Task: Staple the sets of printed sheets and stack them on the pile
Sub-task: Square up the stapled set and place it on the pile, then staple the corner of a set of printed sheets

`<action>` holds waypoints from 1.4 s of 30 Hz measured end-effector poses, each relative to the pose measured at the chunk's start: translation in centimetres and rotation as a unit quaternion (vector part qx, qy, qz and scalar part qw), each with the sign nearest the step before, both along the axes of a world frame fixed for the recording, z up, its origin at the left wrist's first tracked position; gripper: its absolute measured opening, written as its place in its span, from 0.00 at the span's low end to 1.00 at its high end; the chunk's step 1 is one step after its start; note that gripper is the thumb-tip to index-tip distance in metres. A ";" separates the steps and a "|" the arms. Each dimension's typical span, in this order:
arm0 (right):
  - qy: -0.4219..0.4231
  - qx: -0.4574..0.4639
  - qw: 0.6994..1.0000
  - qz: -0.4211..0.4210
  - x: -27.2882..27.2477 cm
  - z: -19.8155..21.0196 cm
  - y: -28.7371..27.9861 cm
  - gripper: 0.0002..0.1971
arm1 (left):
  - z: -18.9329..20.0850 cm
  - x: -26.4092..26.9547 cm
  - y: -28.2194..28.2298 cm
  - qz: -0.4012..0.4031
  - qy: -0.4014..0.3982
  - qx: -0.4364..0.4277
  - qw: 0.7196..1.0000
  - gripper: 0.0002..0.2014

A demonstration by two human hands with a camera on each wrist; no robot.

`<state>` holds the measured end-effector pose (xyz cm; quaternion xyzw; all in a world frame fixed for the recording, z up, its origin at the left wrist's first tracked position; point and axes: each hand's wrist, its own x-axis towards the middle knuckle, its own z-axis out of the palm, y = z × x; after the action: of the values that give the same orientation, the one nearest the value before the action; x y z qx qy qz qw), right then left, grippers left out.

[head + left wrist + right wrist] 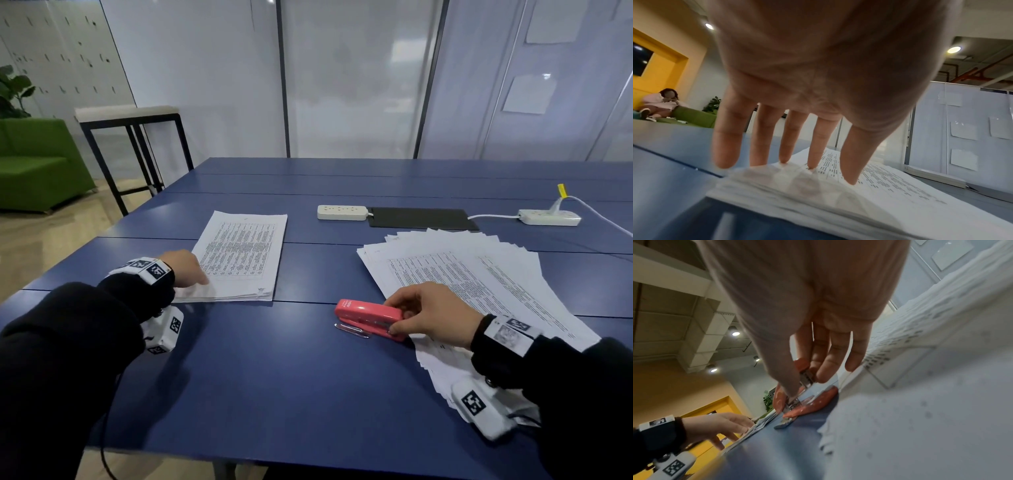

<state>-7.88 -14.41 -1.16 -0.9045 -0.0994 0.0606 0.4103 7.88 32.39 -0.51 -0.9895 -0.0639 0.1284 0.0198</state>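
1. I see my left hand (185, 269) at the near left corner of the stapled pile (241, 255), which lies flat on the blue worktop (274, 377) to the left.
2. In the left wrist view the fingers (819, 146) are straight and spread, their tips pressing down on the pile's top sheet; they grip nothing.
3. My right hand (435, 317) is at the rear end of the pink stapler (368, 317), which sits on the worktop near the middle, just left of the fanned sheets (479, 284).
4. The thumb and curled fingers pinch the stapler's back end; the right wrist view shows the thumb (783, 369) on one side and fingertips on the other, with the metal parts between them.
5. The stapler's nose points left, toward the pile, and its base touches the worktop. Its rear end touches or overlaps the near left edge of the fanned sheets; I cannot tell which.
6. The fanned sheets spread loosely over the right side of the worktop, their edges staggered, and my right wrist lies over their near part.
7. The pile and the fanned sheets are well apart.
8. Farther back I see a white power strip (342, 212), a black mat (421, 218) just right of it, and a second power strip (548, 217) at the far right.
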 end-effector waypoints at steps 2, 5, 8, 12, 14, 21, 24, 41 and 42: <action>-0.026 -0.019 0.999 -0.009 -0.2 0.0 0.0 0.16 | 0.3 -0.2 -0.1 0.010 -0.011 0.006 1.000 0.20; -0.050 -0.035 0.998 -0.019 -0.3 0.0 0.0 0.16 | 1.7 -1.8 -1.6 -0.008 -0.058 0.019 0.998 0.25; -0.062 -0.037 0.997 -0.018 -0.5 0.2 0.4 0.15 | 3.4 -5.1 -6.7 -0.128 -0.122 -0.115 0.977 0.25; -0.057 -0.060 0.996 0.020 -0.4 0.6 1.0 0.14 | 3.3 -11.0 -16.1 -0.338 -0.007 -0.222 0.914 0.28; -0.050 -0.077 0.995 0.040 -0.4 0.5 1.2 0.14 | 1.8 -12.1 -19.5 -0.404 0.012 -0.172 0.898 0.27; 0.056 -0.250 0.962 -0.089 0.7 1.8 -3.6 0.68 | 1.9 -12.4 -20.2 -0.402 -0.021 -0.079 0.912 0.15; 0.135 -0.351 0.926 -0.043 0.7 1.6 -5.6 0.80 | 2.2 -12.3 -18.4 -0.383 -0.023 -0.042 0.922 0.16; 0.098 -0.360 0.925 0.073 -4.8 3.7 -2.5 0.47 | 2.1 -13.2 -15.1 -0.281 -0.036 -0.067 0.957 0.16; 0.086 -0.357 0.924 0.109 -5.2 3.6 -1.9 0.47 | 2.4 -13.0 -14.6 -0.269 -0.041 -0.062 0.960 0.15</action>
<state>-13.10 -16.36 2.46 -0.9658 -0.1338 0.2144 0.0576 -5.11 17.84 1.93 -0.9738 0.2124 0.0809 -0.0109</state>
